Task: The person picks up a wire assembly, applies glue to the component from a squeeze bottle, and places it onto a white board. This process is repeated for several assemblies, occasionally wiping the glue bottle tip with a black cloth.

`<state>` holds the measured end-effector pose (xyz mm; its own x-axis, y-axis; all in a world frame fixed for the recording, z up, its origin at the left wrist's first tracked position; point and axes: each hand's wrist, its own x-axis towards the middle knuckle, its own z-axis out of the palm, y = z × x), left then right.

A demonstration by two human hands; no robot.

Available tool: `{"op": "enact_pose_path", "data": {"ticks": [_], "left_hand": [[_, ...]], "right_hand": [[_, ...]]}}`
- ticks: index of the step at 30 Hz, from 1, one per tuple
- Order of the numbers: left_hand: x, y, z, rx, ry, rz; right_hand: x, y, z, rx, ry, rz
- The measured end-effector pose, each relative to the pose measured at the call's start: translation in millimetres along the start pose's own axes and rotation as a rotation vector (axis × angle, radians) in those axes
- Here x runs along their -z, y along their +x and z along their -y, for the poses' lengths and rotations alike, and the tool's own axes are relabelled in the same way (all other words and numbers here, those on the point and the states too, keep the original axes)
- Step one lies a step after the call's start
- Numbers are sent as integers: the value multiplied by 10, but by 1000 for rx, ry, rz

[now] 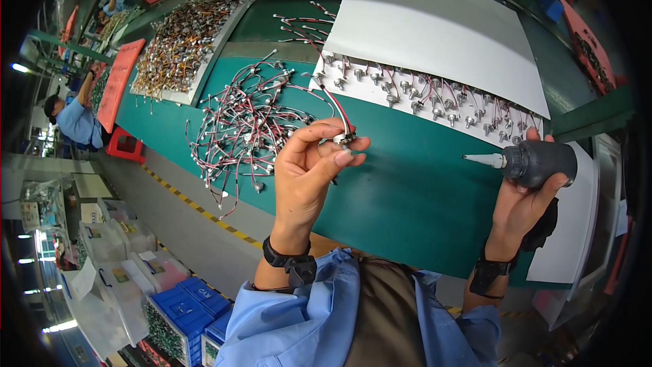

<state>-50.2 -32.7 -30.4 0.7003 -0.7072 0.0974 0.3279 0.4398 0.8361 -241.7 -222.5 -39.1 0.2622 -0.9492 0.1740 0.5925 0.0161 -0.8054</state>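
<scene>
Between the thumb and fingers of my left hand (305,170) is a small wired potentiometer (344,139), its red, black and white wires rising from it. My right hand (519,207) grips a dark squeeze bottle (543,163) lying on its side, its pale pointed nozzle aimed left. A tangled heap of wired potentiometers (251,122) lies on the green mat just left of my left hand. Beyond my hands, rows of potentiometers (414,92) stand along a white board, partly under a large white sheet (435,20).
A tray (190,41) full of loose potentiometers stands at the far left, beside a red board (121,85). A green post (591,117) rises at the right. Blue bins (183,312) and clear boxes (112,299) sit lower left. Another person (78,119) works at the far left.
</scene>
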Motion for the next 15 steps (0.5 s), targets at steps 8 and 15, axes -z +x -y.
{"op": "enact_pose_path", "data": {"ticks": [8, 15], "left_hand": [[-107, -27, 85, -100, 93, 49], [-179, -5, 84, -115, 131, 45]], "right_hand": [[-180, -151, 17, 84, -37, 115], [-270, -183, 50, 237, -124, 326]]}}
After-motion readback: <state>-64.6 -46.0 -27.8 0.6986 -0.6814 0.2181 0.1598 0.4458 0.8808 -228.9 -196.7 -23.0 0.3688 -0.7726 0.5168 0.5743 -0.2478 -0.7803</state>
